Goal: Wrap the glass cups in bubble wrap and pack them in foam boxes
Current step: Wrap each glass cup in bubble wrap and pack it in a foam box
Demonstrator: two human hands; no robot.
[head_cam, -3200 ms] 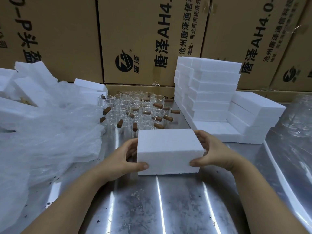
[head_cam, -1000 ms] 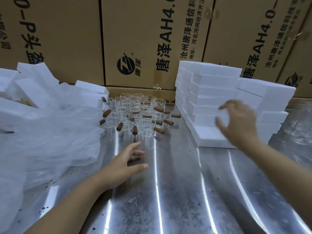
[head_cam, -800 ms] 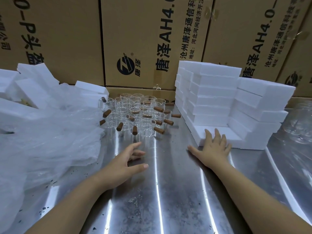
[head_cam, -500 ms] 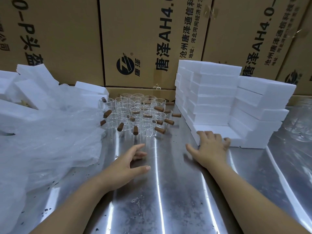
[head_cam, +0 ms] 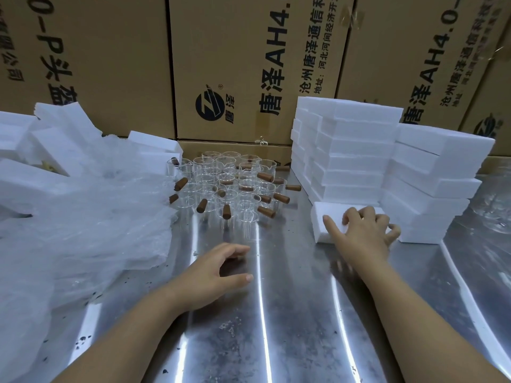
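- A person's bare forearms reach across a steel table (head_cam: 290, 313), seen from above by a camera worn on the head.
- The right hand (head_cam: 362, 239) grips a low foam box (head_cam: 329, 208) that lies flat on the table. Its fingers (head_cam: 352, 215) curl down onto the box's top, and its thumb (head_cam: 333, 228) stretches along the front left edge.
- Directly behind that grip stands a tall stack of foam boxes (head_cam: 351, 150). A second, lower stack (head_cam: 437, 172) stands just to the right of the hand, touching the low foam box.
- The left hand (head_cam: 213, 275) holds nothing. Its fingers are loosely bent and parted from the thumb, just over the table and well apart from the right hand.
- The glass cups (head_cam: 229, 186) stand upright in a tight cluster on the table, just beyond the left hand's fingertips and to the left of the right hand's grip. Short brown handles (head_cam: 266, 211) stick out from their sides.
- The bubble wrap (head_cam: 83, 217) lies in a large crumpled heap to the left of the left hand, its edge near the cups.
- Loose foam pieces (head_cam: 55, 139) lie behind and partly under that heap.
- Brown cardboard cartons (head_cam: 249, 64) with printed lettering form a wall behind everything.
- At the far right edge, past the second stack, something clear and shiny (head_cam: 495, 205) rests on the table, but it is too blurred to identify.
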